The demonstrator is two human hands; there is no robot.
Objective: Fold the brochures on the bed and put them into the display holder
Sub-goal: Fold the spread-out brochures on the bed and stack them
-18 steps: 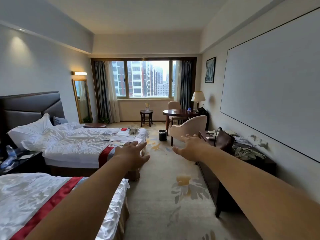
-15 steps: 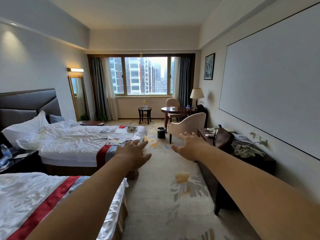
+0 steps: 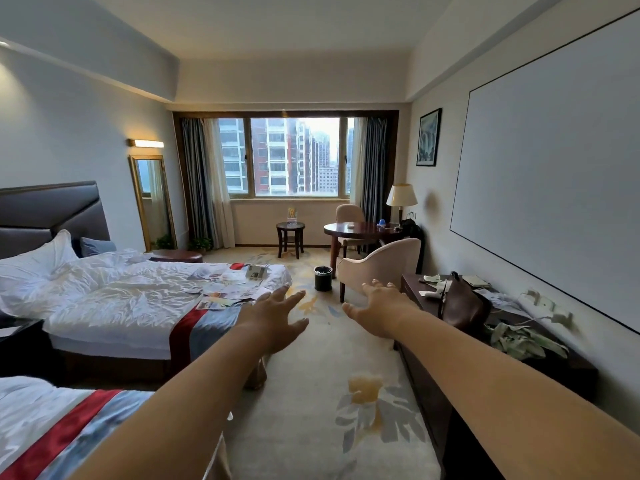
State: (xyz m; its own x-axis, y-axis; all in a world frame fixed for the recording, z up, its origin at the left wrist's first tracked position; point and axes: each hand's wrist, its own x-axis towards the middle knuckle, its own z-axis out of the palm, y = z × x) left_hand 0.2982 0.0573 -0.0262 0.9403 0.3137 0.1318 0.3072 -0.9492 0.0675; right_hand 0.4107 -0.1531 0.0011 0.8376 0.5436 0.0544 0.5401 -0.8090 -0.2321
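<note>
Approach to the far bed: both hands empty, brochures not yet reached.

Walk to the foot of the far bed (image 3: 138,299), where the brochures (image 3: 225,292) lie scattered near its foot-end corner, beside the red runner; take 1 sheet at a time and crease it flat on the mattress. Your left hand (image 3: 273,317) and right hand (image 3: 377,306) are spread wide, palms down, touching nothing. The display holder (image 3: 292,216) appears to stand on the small round side table (image 3: 290,226) by the window.
</note>
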